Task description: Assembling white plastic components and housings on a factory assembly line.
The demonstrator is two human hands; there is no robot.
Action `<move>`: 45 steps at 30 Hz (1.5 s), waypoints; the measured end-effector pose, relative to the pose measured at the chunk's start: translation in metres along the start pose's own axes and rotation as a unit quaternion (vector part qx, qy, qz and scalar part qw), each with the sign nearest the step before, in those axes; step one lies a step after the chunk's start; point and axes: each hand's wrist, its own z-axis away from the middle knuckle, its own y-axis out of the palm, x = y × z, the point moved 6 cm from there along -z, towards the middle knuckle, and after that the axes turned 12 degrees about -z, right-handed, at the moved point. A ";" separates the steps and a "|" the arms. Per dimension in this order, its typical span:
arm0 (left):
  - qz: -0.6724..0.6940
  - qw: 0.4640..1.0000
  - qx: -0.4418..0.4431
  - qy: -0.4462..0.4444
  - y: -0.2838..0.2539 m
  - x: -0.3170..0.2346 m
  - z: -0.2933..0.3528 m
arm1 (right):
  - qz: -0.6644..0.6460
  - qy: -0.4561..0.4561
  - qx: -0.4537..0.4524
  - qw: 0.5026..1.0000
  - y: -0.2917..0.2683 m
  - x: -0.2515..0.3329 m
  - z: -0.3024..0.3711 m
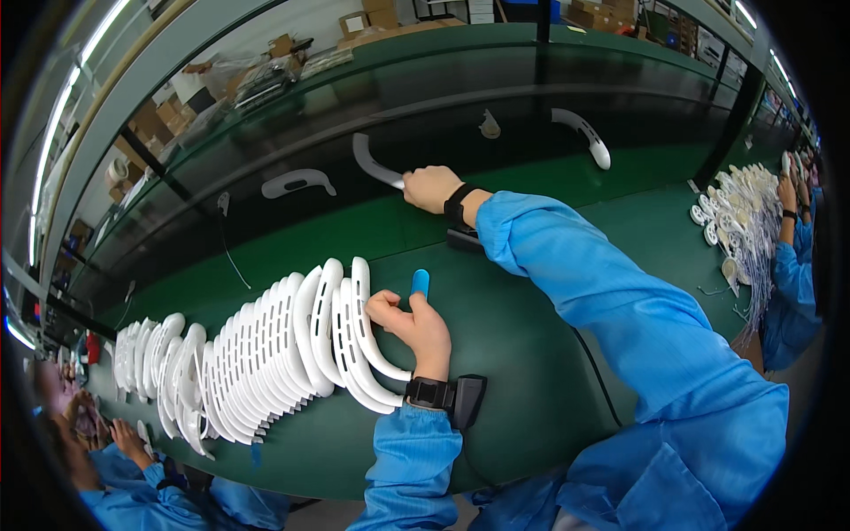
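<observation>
Fingers of my left hand (416,326) curled narrowly against the nearest white curved piece (361,341), at the right end of the long row (239,372) on the green worktop (513,354). Farther off, my right hand (432,188) gripped another curved piece (372,164) on the dark conveyor belt (496,150).

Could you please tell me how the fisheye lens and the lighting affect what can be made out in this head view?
Head view: straight edges of the green table bow toward the rim; corners are black; ceiling strip lights glare at upper left; the left hand on the stacked white curved parts and the right hand gripping a grey curved piece look sharp; co-workers at the edges blur.
</observation>
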 end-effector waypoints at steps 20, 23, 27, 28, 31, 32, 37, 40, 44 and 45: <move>0.006 0.979 0.157 0.133 0.009 -0.030 0.011 | -0.389 0.118 0.021 0.913 -0.121 -0.071 0.199; -0.078 0.920 0.127 0.361 0.020 -0.079 0.026 | -0.317 0.034 -0.015 0.948 -0.132 -0.090 0.247; -0.191 0.794 0.322 0.480 0.023 -0.137 0.068 | -0.207 -0.075 0.023 0.975 -0.140 -0.035 0.291; -0.218 0.757 0.365 0.497 0.033 -0.141 0.087 | -0.201 -0.055 0.062 0.976 -0.134 -0.031 0.301; -0.293 0.651 0.477 0.512 0.089 -0.153 0.125 | -0.193 -0.050 -0.022 0.980 -0.147 -0.054 0.370; -0.277 0.641 0.483 0.529 0.100 -0.156 0.133 | -0.174 -0.019 -0.023 0.984 -0.153 -0.062 0.395; -0.309 0.622 0.507 0.510 0.098 -0.132 0.114 | -0.285 0.085 -0.250 0.921 -0.237 -0.095 0.538; -0.279 0.713 0.503 0.401 0.089 -0.134 0.098 | -0.382 0.344 -0.502 0.696 -0.245 -0.169 0.704; -0.329 0.695 0.511 0.384 0.105 -0.144 0.106 | -0.416 0.591 -0.486 0.491 -0.152 -0.226 0.862; -0.333 0.692 0.517 0.378 0.108 -0.148 0.109 | -0.475 0.587 -0.429 0.496 -0.126 -0.233 0.868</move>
